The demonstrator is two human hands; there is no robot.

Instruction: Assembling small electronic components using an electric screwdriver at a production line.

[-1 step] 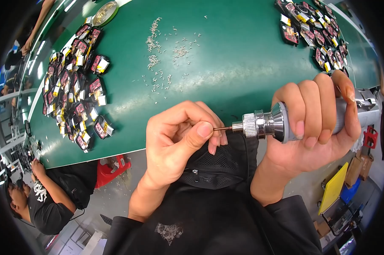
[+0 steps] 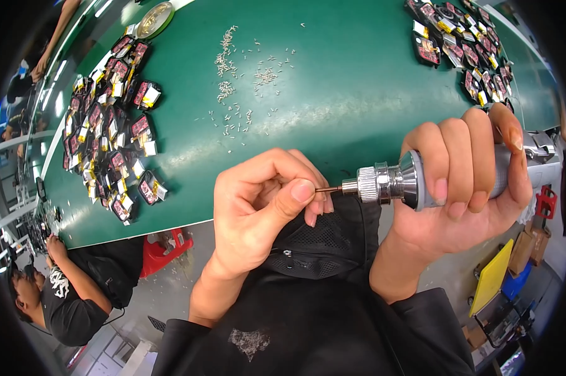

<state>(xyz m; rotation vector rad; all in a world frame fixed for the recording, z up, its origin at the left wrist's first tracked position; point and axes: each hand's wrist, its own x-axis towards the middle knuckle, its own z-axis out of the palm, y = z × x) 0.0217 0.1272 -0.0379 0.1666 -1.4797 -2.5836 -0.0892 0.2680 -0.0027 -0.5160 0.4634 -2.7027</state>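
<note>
My right hand [image 2: 458, 178] is wrapped round an electric screwdriver [image 2: 383, 183] with a silver collar and a grey body, held level over the table's near edge. Its thin dark bit [image 2: 328, 189] points left. With thumb and forefinger my left hand [image 2: 258, 210] pinches the end of that bit; the tip is hidden by the fingers, and I cannot tell whether a screw is there. Beyond my hands, many small silver screws [image 2: 265, 76] lie scattered on the green tabletop [image 2: 352, 75].
Black device housings with circuit boards and wrapped battery cells [image 2: 110, 128] crowd the table's left; another group [image 2: 461, 37] sits far right. A round dish [image 2: 155, 20] stands far left. Near a red stool [image 2: 164, 250], a person in black [image 2: 85, 294] works at left.
</note>
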